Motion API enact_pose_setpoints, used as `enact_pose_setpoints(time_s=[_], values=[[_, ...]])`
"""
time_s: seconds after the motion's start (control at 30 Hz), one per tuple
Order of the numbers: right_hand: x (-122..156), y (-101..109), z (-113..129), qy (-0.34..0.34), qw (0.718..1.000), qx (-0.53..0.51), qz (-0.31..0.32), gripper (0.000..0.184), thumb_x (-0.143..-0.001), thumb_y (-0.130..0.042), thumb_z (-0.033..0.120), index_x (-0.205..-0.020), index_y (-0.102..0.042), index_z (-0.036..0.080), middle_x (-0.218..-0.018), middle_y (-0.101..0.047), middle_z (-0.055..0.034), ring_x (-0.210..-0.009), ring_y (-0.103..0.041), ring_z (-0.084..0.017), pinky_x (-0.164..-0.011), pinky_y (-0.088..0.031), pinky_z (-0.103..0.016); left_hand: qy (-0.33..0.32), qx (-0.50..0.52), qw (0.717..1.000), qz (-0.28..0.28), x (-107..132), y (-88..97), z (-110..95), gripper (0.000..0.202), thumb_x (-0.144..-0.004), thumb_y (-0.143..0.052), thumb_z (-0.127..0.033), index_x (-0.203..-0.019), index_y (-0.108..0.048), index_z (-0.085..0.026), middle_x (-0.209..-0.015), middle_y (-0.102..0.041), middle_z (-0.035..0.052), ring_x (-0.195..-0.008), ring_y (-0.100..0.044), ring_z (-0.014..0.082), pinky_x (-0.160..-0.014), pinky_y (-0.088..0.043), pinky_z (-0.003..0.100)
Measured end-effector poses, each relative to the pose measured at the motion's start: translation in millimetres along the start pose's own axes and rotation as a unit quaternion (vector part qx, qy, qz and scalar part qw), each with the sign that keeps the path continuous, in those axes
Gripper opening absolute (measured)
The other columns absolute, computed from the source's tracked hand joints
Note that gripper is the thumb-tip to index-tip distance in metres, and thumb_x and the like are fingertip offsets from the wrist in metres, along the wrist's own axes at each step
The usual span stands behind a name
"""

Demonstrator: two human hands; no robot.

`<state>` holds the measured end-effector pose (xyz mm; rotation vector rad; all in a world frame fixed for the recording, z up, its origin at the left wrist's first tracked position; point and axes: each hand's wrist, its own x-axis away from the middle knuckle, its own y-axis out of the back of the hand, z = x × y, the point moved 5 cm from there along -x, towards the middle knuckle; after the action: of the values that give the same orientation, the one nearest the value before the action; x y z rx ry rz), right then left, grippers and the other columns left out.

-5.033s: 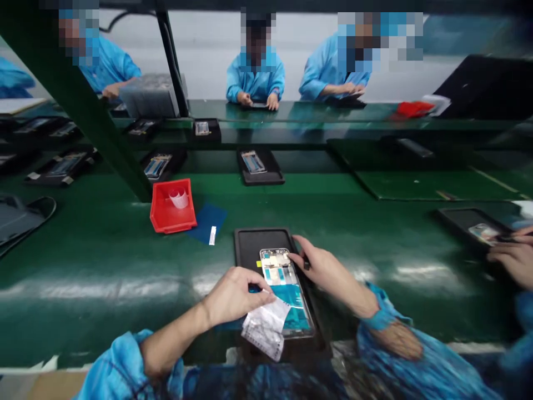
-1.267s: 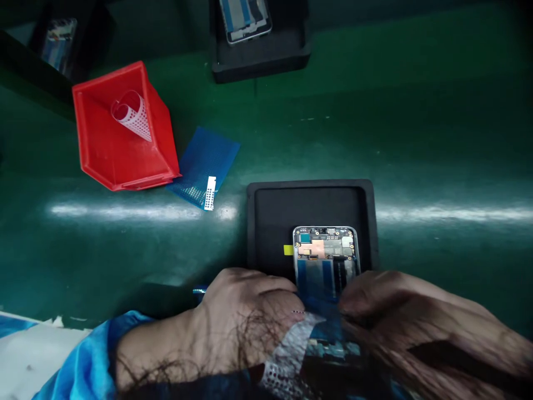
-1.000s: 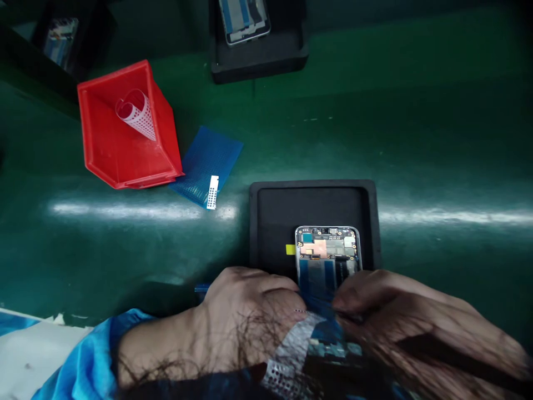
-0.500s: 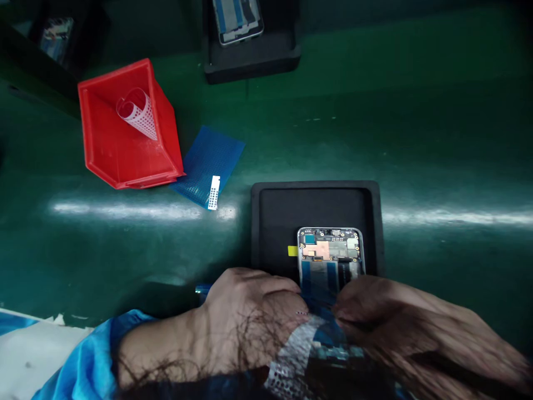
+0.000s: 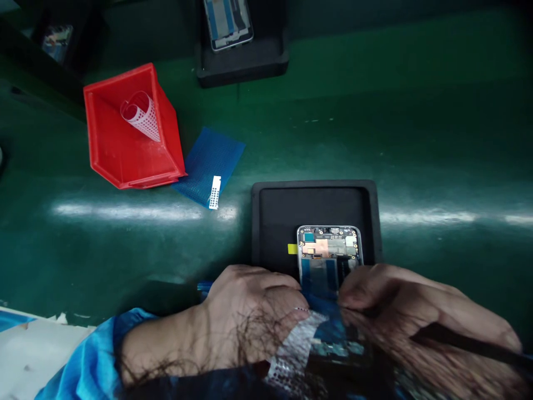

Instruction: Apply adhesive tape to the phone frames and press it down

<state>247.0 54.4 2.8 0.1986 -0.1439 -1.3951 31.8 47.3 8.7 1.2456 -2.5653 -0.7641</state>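
An opened smartphone (image 5: 328,250) lies in a black tray (image 5: 314,206), its circuit board and blue battery strips showing. My left hand (image 5: 254,316) is closed beside the phone's left edge, its thumb and finger pinching a white perforated strip (image 5: 293,347) that hangs toward me. At the phone's right edge my right hand (image 5: 395,303) is closed, thumb and fingertips together; whatever they hold is hidden. A yellow tab (image 5: 292,249) sticks out from the phone's left side. Dark hair crosses the lower view and covers the phone's near end.
A red bin (image 5: 125,139) holds a curled white perforated sheet (image 5: 144,118). Beside it lies a blue sheet (image 5: 212,161) bearing a small perforated white strip (image 5: 215,193). Farther back, another phone (image 5: 229,25) sits in a second black tray (image 5: 244,72).
My right hand has shifted slightly upward along the phone's edge. The left hand stays almost in place with the perforated strip. The view has moved a little.
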Motion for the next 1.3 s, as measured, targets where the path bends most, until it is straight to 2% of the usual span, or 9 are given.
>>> enact_pose_setpoints(time_s=[0.07, 0.1, 0.17, 0.27, 0.37, 0.57, 0.73, 0.97, 1.3], values=[[-3.5, -3.0, 2.8, 0.016, 0.999, -0.026, 0.03, 0.035, -0.097, -0.081, 0.036, -0.064, -0.07, 0.036, -0.064, -0.082, -0.0017, -0.049, -0.079, -0.029, -0.043, -0.069, -0.035, 0.004, 0.004, 1.0, -0.001, 0.2, 0.1, 0.7, 0.027, -0.117, -0.062, -0.03, -0.093, -0.074, -0.026, -0.086, -0.087, -0.0021, -0.066, -0.078, 0.0145, -0.064, -0.065, 0.029], [-4.4, -0.5, 1.8, 0.01, 0.999, -0.038, 0.024, 0.035, -0.097, -0.082, 0.037, -0.065, -0.07, 0.035, -0.065, -0.081, -0.0031, -0.051, -0.079, -0.028, -0.045, -0.07, -0.035, 0.002, 0.003, 1.0, 0.0, 0.6, -0.1, 1.0, 0.027, -0.116, -0.063, -0.03, -0.093, -0.074, -0.026, -0.087, -0.088, -0.0019, -0.066, -0.079, 0.0145, -0.064, -0.065, 0.029], [-5.4, 12.5, -5.6, -0.026, 0.997, -0.061, -0.03, 0.032, -0.091, -0.092, 0.034, -0.066, -0.073, 0.034, -0.067, -0.08, -0.004, -0.057, -0.082, -0.026, -0.052, -0.073, -0.033, -0.003, -0.003, 1.0, -0.002, 2.0, -0.3, 2.2, 0.024, -0.115, -0.065, -0.028, -0.093, -0.074, -0.026, -0.091, -0.089, -0.0015, -0.067, -0.08, 0.0143, -0.066, -0.066, 0.028], [-5.5, 36.7, -21.2, -0.074, 0.986, -0.089, -0.122, 0.035, -0.08, -0.104, 0.028, -0.066, -0.072, 0.031, -0.07, -0.077, 0.0011, -0.056, -0.08, -0.018, -0.058, -0.072, -0.024, -0.013, -0.018, 1.0, -0.01, 3.3, -0.1, 4.0, 0.021, -0.113, -0.064, -0.026, -0.094, -0.073, -0.026, -0.097, -0.092, -0.0006, -0.068, -0.082, 0.0151, -0.066, -0.067, 0.028], [-7.2, 47.6, -32.6, -0.086, 0.981, -0.101, -0.141, 0.041, -0.078, -0.108, 0.034, -0.065, -0.07, 0.027, -0.068, -0.075, 0.0041, -0.047, -0.075, -0.012, -0.053, -0.067, -0.019, -0.03, -0.034, 0.998, -0.032, 2.5, 1.2, 3.6, 0.021, -0.112, -0.061, -0.026, -0.095, -0.074, -0.027, -0.094, -0.092, -0.0009, -0.065, -0.082, 0.0153, -0.063, -0.067, 0.027], [-7.4, 43.2, -37.3, -0.091, 0.978, -0.108, -0.156, 0.042, -0.077, -0.109, 0.038, -0.064, -0.07, 0.026, -0.067, -0.077, 0.0042, -0.048, -0.077, -0.013, -0.053, -0.067, -0.018, -0.028, -0.044, 0.997, -0.049, 0.0, 2.6, 2.6, 0.02, -0.112, -0.061, -0.025, -0.096, -0.073, -0.029, -0.092, -0.093, -0.0025, -0.065, -0.085, 0.0163, -0.063, -0.069, 0.027], [-8.7, 41.0, -33.6, -0.087, 0.976, -0.094, -0.178, 0.041, -0.076, -0.108, 0.031, -0.063, -0.069, 0.025, -0.068, -0.077, 0.0046, -0.046, -0.076, -0.011, -0.055, -0.068, -0.018, -0.023, -0.043, 0.998, -0.041, -0.7, 3.2, 2.9, 0.018, -0.109, -0.063, -0.023, -0.095, -0.074, -0.03, -0.092, -0.093, -0.002, -0.062, -0.084, 0.0167, -0.06, -0.069, 0.027], [-8.9, 41.4, -29.5, -0.08, 0.976, -0.073, -0.188, 0.046, -0.076, -0.11, 0.04, -0.062, -0.068, 0.027, -0.068, -0.075, 0.0041, -0.043, -0.074, -0.013, -0.051, -0.068, -0.022, -0.025, -0.048, 0.998, -0.037, -0.7, 4.4, 1.3, 0.023, -0.112, -0.061, -0.023, -0.096, -0.077, -0.027, -0.092, -0.093, -0.0012, -0.066, -0.086, 0.0171, -0.065, -0.071, 0.026], [-4.2, 39.6, -24.4, -0.066, 0.98, -0.018, -0.189, 0.034, -0.079, -0.096, 0.017, -0.064, -0.068, 0.029, -0.072, -0.076, 0.0054, -0.05, -0.075, -0.011, -0.054, -0.069, -0.02, -0.024, -0.042, 0.998, -0.04, -2.5, 5.6, -0.1, 0.02, -0.111, -0.063, -0.023, -0.096, -0.077, -0.027, -0.09, -0.093, -0.0031, -0.066, -0.087, 0.0169, -0.066, -0.072, 0.024]])
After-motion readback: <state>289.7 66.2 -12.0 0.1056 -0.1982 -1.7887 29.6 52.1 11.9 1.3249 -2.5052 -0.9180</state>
